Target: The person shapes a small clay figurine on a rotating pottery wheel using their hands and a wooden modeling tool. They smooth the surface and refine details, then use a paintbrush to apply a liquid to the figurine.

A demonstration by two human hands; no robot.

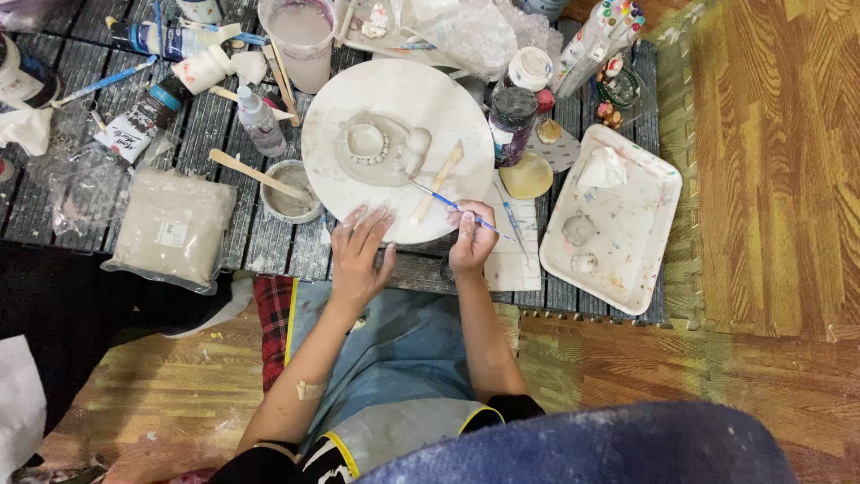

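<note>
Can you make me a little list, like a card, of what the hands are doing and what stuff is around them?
Left hand: flat, fingers spread, on the near edge of the round white board
Right hand: holding a thin blue brush, tip toward the board's middle
On the board: small grey clay piece, wooden stick
Left of board: small bowl of grey paste, bagged pale block
Right of board: white tray with paint spots

Matt clay-smeared round board (399,99) (wet grey clay (367,143))
</note>
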